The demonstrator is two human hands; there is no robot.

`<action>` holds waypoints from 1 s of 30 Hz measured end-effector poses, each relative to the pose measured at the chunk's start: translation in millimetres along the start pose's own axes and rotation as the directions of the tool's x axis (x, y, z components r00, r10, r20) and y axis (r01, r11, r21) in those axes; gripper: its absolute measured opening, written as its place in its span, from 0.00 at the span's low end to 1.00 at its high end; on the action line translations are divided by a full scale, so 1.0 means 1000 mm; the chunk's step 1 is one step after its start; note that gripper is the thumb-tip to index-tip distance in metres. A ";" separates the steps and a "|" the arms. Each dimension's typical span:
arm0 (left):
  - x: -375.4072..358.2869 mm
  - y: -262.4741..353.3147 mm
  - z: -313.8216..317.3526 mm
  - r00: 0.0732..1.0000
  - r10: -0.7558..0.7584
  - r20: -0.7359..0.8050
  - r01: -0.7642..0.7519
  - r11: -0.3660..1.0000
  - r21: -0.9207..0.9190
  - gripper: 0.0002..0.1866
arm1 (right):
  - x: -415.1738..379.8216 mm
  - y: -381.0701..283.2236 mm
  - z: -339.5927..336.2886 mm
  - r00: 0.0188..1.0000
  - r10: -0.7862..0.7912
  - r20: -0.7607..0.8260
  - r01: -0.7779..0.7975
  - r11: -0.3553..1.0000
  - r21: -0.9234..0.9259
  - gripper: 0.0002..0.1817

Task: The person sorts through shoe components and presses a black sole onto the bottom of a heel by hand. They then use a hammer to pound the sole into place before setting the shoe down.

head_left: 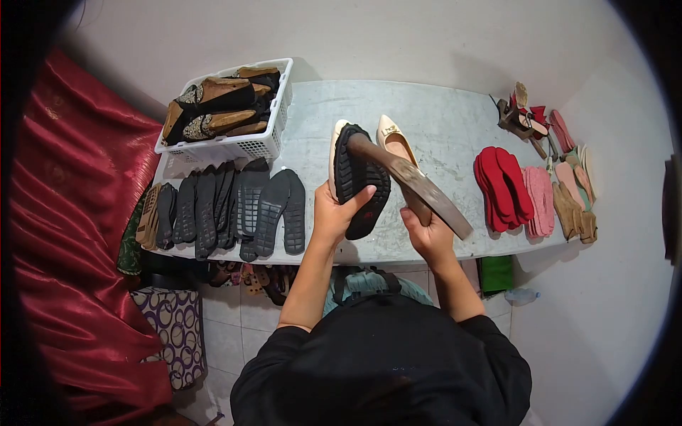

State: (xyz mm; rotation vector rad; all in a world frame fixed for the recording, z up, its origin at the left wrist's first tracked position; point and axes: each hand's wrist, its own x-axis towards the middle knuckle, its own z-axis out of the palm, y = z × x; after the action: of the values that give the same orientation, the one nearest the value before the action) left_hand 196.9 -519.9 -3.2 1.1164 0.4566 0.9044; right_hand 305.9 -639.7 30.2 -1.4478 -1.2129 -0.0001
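Note:
My left hand (334,213) grips a cream shoe (335,145), its black ridged sole (362,188) turned toward me and my thumb lying across it. In my right hand (428,238) is a wooden mallet (426,188), a long worn bar on a short handle. The far end of the bar overlaps the upper part of the sole. Behind the mallet, the other cream flat shoe (394,138) rests on the table with a metal ornament on its toe; the bar hides part of it.
Several black soles (263,213) line the left of the table (320,99). Behind them stands a white basket (277,106) of shoes. Red insoles (501,188), pink insoles (538,201) and tan pieces (568,209) lie right, near tools (513,117). A red curtain (85,213) hangs left.

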 end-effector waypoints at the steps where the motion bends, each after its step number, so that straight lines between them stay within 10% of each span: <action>1: 0.000 -0.001 -0.001 1.000 -0.002 0.000 0.002 1.000 0.001 0.11 | 0.000 0.000 0.000 1.000 0.002 0.000 -0.002 1.000 0.001 0.09; 30: 0.015 -0.003 -0.005 0.997 -0.071 -0.020 0.071 0.997 -0.034 0.09 | -0.001 0.010 0.000 0.992 0.076 0.096 -0.067 0.994 -0.087 0.12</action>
State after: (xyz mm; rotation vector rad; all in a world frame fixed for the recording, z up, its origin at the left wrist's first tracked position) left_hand 202.8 -505.8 -5.9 1.0549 0.4942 0.8593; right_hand 312.2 -637.9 22.5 -1.5793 -1.2534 0.0719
